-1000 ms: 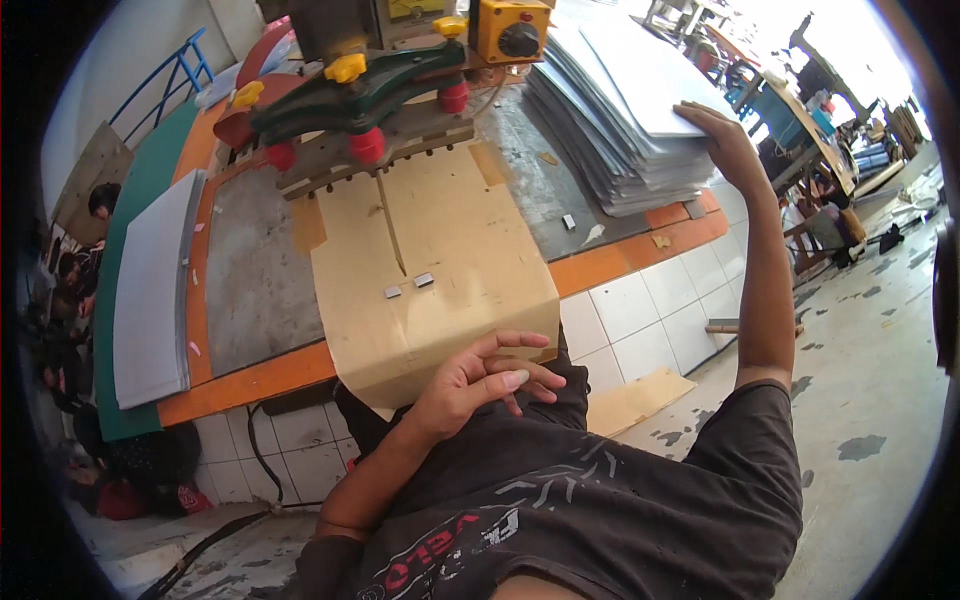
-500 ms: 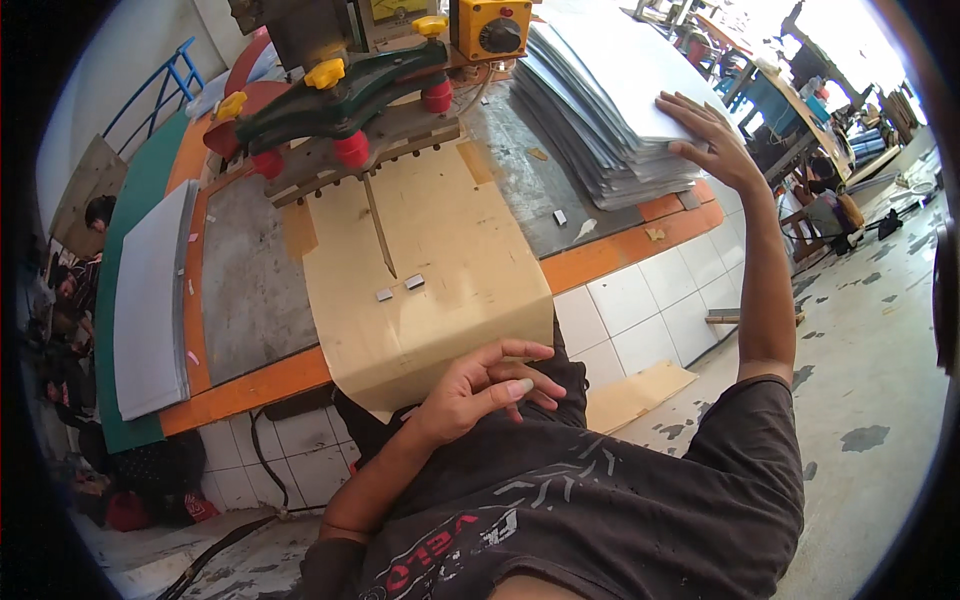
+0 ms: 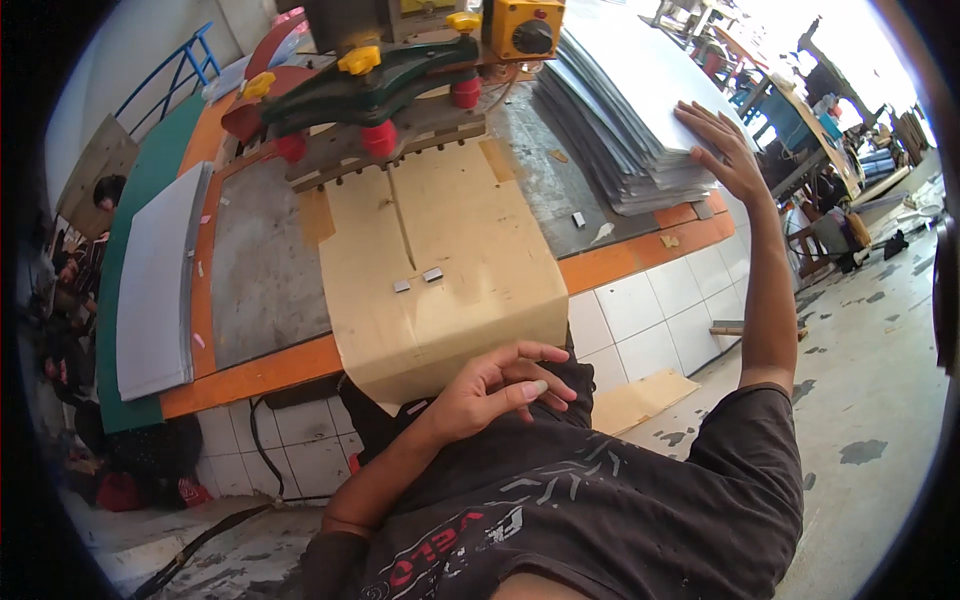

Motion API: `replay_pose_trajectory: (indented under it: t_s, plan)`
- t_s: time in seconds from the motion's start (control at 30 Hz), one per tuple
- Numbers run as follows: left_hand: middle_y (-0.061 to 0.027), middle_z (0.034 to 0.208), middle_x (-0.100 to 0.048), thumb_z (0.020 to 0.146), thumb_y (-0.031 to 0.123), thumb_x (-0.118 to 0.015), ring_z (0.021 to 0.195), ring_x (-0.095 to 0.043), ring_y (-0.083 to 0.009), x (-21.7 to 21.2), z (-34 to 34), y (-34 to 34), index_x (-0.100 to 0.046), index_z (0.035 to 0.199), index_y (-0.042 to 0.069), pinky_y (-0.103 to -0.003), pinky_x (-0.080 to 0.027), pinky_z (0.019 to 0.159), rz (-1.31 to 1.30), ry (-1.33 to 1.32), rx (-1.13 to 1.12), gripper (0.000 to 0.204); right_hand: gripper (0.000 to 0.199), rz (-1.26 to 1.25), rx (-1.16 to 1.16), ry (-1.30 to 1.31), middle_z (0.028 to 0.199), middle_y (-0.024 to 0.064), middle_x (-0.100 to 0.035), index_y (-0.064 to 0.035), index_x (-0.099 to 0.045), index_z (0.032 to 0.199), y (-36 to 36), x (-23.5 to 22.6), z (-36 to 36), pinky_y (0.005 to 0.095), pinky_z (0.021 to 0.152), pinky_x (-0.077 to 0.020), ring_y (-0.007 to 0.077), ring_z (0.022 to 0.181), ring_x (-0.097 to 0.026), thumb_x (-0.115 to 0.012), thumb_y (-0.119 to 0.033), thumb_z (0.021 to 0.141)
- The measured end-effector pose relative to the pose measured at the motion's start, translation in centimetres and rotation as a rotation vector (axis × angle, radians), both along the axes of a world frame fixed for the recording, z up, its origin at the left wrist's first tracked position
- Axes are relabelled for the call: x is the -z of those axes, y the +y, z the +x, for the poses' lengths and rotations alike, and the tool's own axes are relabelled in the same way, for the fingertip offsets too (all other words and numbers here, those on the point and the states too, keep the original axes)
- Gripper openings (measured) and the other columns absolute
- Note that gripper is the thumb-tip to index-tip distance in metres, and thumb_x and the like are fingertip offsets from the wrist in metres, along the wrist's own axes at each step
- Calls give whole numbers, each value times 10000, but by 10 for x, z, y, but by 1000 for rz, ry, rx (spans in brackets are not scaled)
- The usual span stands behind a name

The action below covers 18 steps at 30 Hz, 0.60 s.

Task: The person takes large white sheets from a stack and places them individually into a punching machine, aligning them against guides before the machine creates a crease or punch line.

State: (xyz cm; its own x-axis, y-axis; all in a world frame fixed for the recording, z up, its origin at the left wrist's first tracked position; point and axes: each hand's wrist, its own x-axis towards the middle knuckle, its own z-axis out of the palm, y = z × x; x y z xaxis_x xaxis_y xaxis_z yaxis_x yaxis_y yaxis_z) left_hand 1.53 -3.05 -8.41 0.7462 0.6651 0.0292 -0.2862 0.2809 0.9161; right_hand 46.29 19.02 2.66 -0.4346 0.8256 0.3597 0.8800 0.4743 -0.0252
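Note:
My right hand (image 3: 722,148) lies flat, fingers spread, on the near corner of a tall stack of grey sheets (image 3: 625,110) at the right of the bench. My left hand (image 3: 497,388) hovers loosely curled in front of my chest, holding nothing, just below the hanging front edge of a brown cardboard sheet (image 3: 440,270). The cardboard runs back under a green press machine (image 3: 370,85) with red and yellow knobs. Two small metal pieces (image 3: 418,280) sit on the cardboard.
The bench (image 3: 250,375) has an orange edge and white tiled front. A white sheet stack (image 3: 155,285) lies at the left on a green strip. A yellow control box (image 3: 525,30) stands by the machine. A person (image 3: 70,270) crouches at far left. Cardboard scrap (image 3: 640,398) lies on the floor.
My right hand slid from the far side of the grey stack toward its near corner. My left hand stayed in front of my chest, fingers curling slightly.

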Motion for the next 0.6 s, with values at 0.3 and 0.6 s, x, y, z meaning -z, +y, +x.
replay_pose_trajectory:
  t_s: [0.3, 0.6]
  plan:
    - [-121, 1164, -718, 1039, 180, -533, 1015, -704, -183, -8, -16, 4, -475, 1439, 59, -244, -530, 717, 104, 81, -123, 422, 488, 387, -158, 121, 1395, 121, -628, -94, -624, 1370, -49, -10, -70, 531, 1203, -270, 314, 1401, -490, -618, -357, 960]
    - [-133, 939, -722, 1013, 90, -544, 796, -707, -170, -17, -79, -1, -627, 1215, -34, -290, -562, 714, 341, -127, -527, 251, 239, -46, -316, 480, 1097, 162, -697, 11, -699, 1116, -105, 97, -181, 419, 974, -468, 319, 1095, -628, -665, -72, 895]
